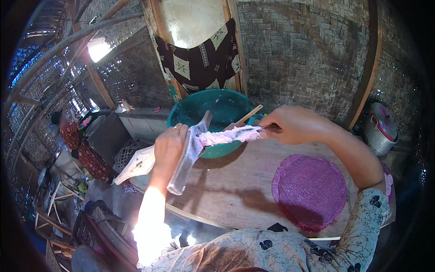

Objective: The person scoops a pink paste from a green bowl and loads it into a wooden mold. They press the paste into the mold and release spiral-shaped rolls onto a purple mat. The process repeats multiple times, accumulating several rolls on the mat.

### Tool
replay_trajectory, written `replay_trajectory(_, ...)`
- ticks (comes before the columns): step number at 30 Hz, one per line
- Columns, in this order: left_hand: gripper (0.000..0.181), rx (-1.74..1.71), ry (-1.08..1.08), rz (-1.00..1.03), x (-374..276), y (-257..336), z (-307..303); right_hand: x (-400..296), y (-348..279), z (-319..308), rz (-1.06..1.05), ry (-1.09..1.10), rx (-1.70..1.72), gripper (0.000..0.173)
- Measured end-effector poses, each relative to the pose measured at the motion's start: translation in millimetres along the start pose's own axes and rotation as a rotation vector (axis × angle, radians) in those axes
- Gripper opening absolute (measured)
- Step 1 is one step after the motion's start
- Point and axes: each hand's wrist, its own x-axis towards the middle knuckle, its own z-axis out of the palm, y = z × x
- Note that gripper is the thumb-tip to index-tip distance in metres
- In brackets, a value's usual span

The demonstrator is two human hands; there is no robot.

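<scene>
My left hand point(170, 149) grips a pale two-ended wooden piece point(185, 163), tilted above the front of a table. Behind the wrist, another pale piece with small dark spots point(137, 164) sticks out to the left; I cannot tell whether the two are joined. In my right hand point(289, 124) is the end of a slim utensil point(239, 133), thickly coated with pink dough point(217, 138). Its coated end reaches the wooden piece. Just beyond is a large green plastic basin point(217, 153), with a wooden-handled utensil point(249, 114) leaning at its rim.
A round pink textured thing point(309, 190) lies at the right on the wooden table point(234, 190). A lidded metal pot point(380, 131) stands far right. Another person point(83, 146) is at the left by a counter. A dark patterned cloth point(200, 63) hangs behind the basin.
</scene>
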Motion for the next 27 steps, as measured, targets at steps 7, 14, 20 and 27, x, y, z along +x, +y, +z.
replay_trajectory(7,0.011,-0.041,0.141,0.106,6,6,5,42,20,-7,0.162,-0.344,0.213,0.021)
replay_trajectory(14,0.047,-0.366,-0.076,-0.105,10,25,3,41,-22,69,-0.554,0.523,-0.750,0.013)
replay_trajectory(20,0.027,-0.407,-0.241,-0.195,-8,4,42,46,-4,54,-0.685,0.508,-0.962,0.016)
replay_trajectory(27,0.020,-0.362,-0.068,-0.592,-80,-73,40,101,26,20,-0.378,0.318,-0.816,0.022)
